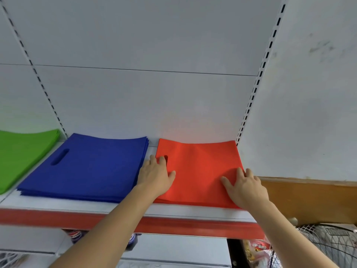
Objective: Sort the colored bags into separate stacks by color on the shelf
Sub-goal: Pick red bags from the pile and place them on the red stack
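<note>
While both forearms reach up from the lower edge, the left hand lies flat with straight fingers on the left border of the red bag stack, fingertips at its handle slot. The right hand presses flat, fingers spread, on the stack's right front corner. This stack rests on the white shelf with the red front strip. Just left lies the blue bag stack; further left, partly cropped, what appears to be a green bag stack.
</note>
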`<state>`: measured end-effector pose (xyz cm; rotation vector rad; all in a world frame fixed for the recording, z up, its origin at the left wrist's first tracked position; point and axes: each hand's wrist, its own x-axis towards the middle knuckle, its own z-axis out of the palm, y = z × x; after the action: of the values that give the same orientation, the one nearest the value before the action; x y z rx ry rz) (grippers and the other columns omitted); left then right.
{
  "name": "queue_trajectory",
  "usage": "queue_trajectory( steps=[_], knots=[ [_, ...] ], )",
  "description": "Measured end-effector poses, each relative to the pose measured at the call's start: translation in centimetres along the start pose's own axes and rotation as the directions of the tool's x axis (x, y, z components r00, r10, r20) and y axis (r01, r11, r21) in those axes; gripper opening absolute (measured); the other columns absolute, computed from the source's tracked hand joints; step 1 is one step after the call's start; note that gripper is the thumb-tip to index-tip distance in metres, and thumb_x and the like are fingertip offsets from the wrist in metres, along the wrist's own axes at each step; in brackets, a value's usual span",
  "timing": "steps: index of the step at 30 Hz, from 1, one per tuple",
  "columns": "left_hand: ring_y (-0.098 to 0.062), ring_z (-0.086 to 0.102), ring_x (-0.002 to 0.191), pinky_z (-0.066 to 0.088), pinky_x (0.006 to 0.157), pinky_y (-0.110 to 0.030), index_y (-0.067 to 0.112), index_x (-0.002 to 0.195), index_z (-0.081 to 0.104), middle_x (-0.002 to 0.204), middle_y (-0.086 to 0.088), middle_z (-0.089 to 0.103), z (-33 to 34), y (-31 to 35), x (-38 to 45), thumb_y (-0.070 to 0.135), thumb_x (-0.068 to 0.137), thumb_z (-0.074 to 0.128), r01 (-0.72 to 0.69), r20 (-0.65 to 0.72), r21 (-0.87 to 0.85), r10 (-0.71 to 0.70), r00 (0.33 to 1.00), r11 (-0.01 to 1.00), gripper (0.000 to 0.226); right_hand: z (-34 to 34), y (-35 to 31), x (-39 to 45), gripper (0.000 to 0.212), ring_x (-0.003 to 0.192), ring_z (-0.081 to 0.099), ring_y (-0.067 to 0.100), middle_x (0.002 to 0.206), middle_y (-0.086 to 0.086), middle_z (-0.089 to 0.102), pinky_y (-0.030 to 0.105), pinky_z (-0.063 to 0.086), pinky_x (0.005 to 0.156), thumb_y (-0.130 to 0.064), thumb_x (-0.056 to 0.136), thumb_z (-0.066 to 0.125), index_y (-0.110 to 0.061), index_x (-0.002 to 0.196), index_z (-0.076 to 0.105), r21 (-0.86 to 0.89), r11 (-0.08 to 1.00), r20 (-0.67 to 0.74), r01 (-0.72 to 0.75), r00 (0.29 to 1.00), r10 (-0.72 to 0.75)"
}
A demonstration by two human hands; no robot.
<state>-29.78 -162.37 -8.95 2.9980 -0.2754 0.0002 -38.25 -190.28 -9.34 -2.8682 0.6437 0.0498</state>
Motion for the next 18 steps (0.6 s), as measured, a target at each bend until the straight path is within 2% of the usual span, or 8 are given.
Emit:
queue_trajectory(
  steps=[2,6,8,13,18],
  knots=[
    [-0.039,0.030,0.151,0.038,0.118,-0.051,0.015,0.163,0.024,0.169,-0.021,0.020,-0.6,0.0,-0.2,0.066,0.102,0.036,0.008,-0.046,-0.015,-0.009,0.999,1.000,0.081,-0.2,-0.1,-0.2,0.081,0.144,0.039,0.035,0.156,0.010,0.038,0.053,0.043,0.110,-0.079,0.097,0.029,-0.019,0.151,0.037,-0.026,1.000,-0.077,0.010,0.997,-0.012],
    [-0.035,0.027,0.154,0.029,0.124,-0.051,0.014,0.159,0.035,0.168,-0.016,0.028,-1.4,-1.0,-1.4,0.062,0.104,0.034,0.009,-0.184,0.010,-0.007,0.983,1.000,0.073,-0.5,-1.5,-0.3,0.079,0.156,0.022,0.033,0.169,0.012,0.027,0.051,0.033,0.121,-0.071,0.100,0.028,-0.019,0.159,0.035,-0.095,0.988,-0.219,0.120,0.966,-0.138],
    [-0.035,0.019,0.158,0.020,0.128,-0.052,0.015,0.160,0.034,0.170,-0.016,0.024,-1.6,-1.9,-2.2,0.061,0.104,0.033,0.040,-0.218,0.019,-0.035,0.975,0.999,0.073,-0.2,-3.1,-0.6,0.078,0.158,0.018,0.035,0.170,0.014,0.026,0.051,0.028,0.124,-0.068,0.102,0.030,-0.018,0.160,0.036,-0.094,0.977,-0.257,0.193,0.943,-0.211],
    [-0.034,0.006,0.161,0.011,0.130,-0.054,0.016,0.164,0.028,0.174,-0.015,0.014,-2.1,-5.7,-4.9,0.063,0.104,0.028,0.109,-0.249,0.048,-0.094,0.964,0.993,0.077,1.6,-8.3,-2.7,0.075,0.158,0.020,0.038,0.168,0.017,0.031,0.053,0.027,0.124,-0.065,0.102,0.038,-0.015,0.157,0.046,-0.100,0.934,-0.267,0.344,0.895,-0.358],
    [-0.033,0.002,0.162,0.010,0.130,-0.056,0.017,0.166,0.024,0.175,-0.013,0.009,-3.0,-11.5,-8.5,0.067,0.103,0.026,0.199,-0.268,0.029,-0.184,0.946,0.980,0.080,2.3,-14.6,-5.6,0.076,0.160,0.017,0.037,0.170,0.017,0.029,0.054,0.024,0.126,-0.066,0.102,0.034,-0.017,0.159,0.043,-0.125,0.886,-0.245,0.446,0.851,-0.464]
  ],
)
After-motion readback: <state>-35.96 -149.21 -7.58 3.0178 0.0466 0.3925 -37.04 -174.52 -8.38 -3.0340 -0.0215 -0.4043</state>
